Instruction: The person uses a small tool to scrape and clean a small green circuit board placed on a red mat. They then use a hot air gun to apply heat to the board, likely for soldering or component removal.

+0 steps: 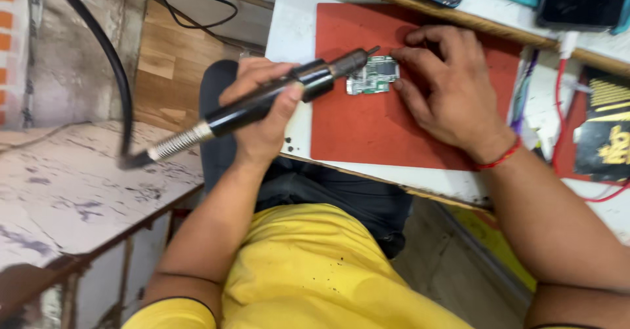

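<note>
Left hand (pixel 262 115) grip wrapped around black cylindrical hot-air handpiece (pixel 275 96), nozzle beside small green circuit board (pixel 373 76). Right hand (pixel 446 92) fingertips press the board onto red rubber mat (pixel 354 132).

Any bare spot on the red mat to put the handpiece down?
Bare: red mat near strip, between circuit board and table edge, left of right hand. Crowded: the board, where the left hand aims the hot-air handpiece; cables at right.
</note>
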